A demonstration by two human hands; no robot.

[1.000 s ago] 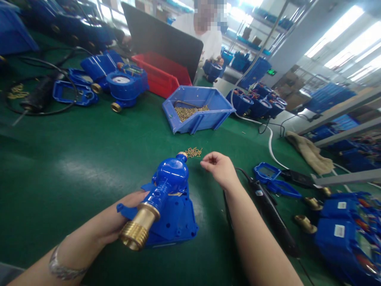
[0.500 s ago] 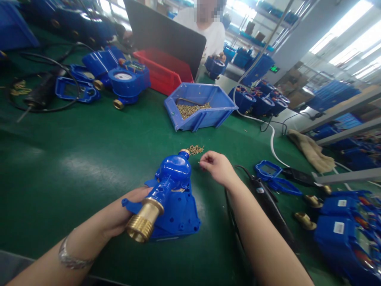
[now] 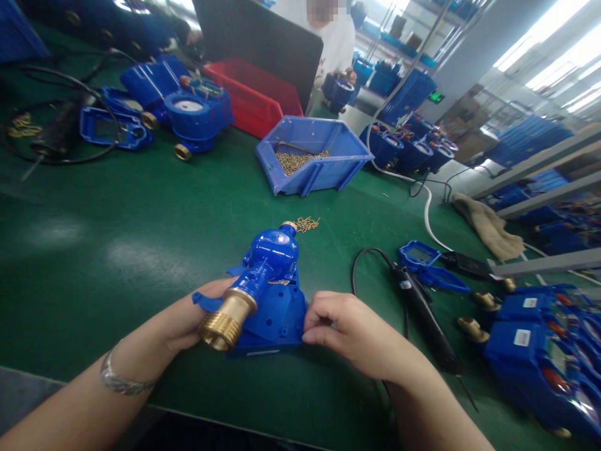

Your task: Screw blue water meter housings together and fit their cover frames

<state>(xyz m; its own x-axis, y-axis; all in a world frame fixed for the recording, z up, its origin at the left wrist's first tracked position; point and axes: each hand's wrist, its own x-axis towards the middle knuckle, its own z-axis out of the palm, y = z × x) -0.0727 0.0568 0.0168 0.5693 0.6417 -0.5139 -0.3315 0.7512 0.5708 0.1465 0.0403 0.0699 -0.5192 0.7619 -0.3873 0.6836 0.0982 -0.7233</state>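
Observation:
A blue water meter (image 3: 273, 250) with a threaded brass pipe end (image 3: 224, 322) tilts toward me over the green table. My left hand (image 3: 206, 310) grips it from the left side, its fingers mostly hidden behind the blue body. At the right corner of the meter's blue plastic housing (image 3: 277, 313), my right hand (image 3: 335, 326) has thumb and forefinger pinched together. The small screw in that pinch is hidden by the fingertips. Just beyond the meter's far brass end lies a small heap of brass screws (image 3: 307, 223).
A blue bin (image 3: 328, 172) of screws and a red bin (image 3: 248, 100) stand farther back. To the right lie a black electric screwdriver (image 3: 425, 319) with its cable, blue cover frames (image 3: 419, 255) and more meters (image 3: 521, 351). A co-worker (image 3: 338, 37) sits opposite.
My right hand has moved from beside the screw heap toward me, to the housing's right corner, still pinched. The left hand keeps its hold on the meter. The view has shifted slightly.

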